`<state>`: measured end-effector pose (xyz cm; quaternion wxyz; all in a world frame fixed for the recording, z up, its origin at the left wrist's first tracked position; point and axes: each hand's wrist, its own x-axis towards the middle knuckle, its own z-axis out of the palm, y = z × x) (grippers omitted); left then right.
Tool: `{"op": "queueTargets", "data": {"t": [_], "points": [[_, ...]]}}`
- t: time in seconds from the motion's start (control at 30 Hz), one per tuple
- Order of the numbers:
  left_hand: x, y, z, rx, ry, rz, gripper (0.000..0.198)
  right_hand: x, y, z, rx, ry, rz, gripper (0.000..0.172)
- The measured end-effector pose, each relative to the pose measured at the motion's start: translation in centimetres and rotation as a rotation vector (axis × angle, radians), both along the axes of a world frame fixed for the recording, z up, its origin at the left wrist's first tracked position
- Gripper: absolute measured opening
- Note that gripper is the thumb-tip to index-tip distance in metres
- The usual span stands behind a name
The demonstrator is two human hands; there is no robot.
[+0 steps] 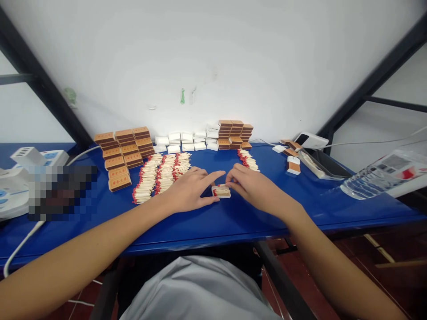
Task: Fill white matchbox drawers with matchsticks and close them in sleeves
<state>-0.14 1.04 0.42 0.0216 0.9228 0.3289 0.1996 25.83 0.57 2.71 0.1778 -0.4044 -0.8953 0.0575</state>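
A blue table (233, 218) ran the width of the wall. Toward its back left edge stood a wide block of brown boxes (125, 151), stacked in steps. A smaller brown stack (235, 133) stood at the back middle, with a row of white trays (187, 141) between the two. Long rows of red-tipped matches (160, 175) lay in front of the trays, left of the middle. A little heap of loose matches (248, 160) lay near the smaller stack. A bottle (370, 178) lay on its side near the right edge.

Both hands rested near the middle of the table, close to its front edge. The left hand (190, 189) lay spread and loose, index finger stretched out above a filled tray (221, 191) and thumb along its near side, clasping nothing. The right hand (255, 186) had its fingers curled down onto the tray's right end. I could not tell whether it pinched the tray or only touched it. The tray sat flat on the table between the two hands.
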Motion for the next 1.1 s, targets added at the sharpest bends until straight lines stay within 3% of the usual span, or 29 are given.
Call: {"op": "queueTargets", "data": {"t": [0.23,0.43,0.53,0.63,0.77,1.1], "points": [[0.0,0.1,-0.1,0.017,0.023,0.015,0.065,-1.3,-0.7,0.2,0.065,-0.105,-0.012,0.017],[-0.1,0.2,-0.3,-0.005,-0.015,-0.01,0.067,4.1,2.8,2.0,0.086,0.046,-0.18,0.021],[-0.1,0.2,-0.2,-0.006,-0.013,-0.009,0.066,7.8,5.9,1.3,0.072,0.05,-0.28,0.022],[-0.2,0.1,-0.2,-0.009,-0.016,-0.004,0.066,9.8,7.9,-0.4,-0.022,0.076,-0.252,0.024],[-0.3,0.2,-0.3,-0.018,-0.013,0.002,0.067,10.0,8.1,-1.8,-0.078,0.083,-0.215,0.028],[-0.3,0.2,-0.2,-0.035,-0.007,0.006,0.068,10.0,7.8,-1.9,-0.143,0.087,-0.221,0.038]]}}
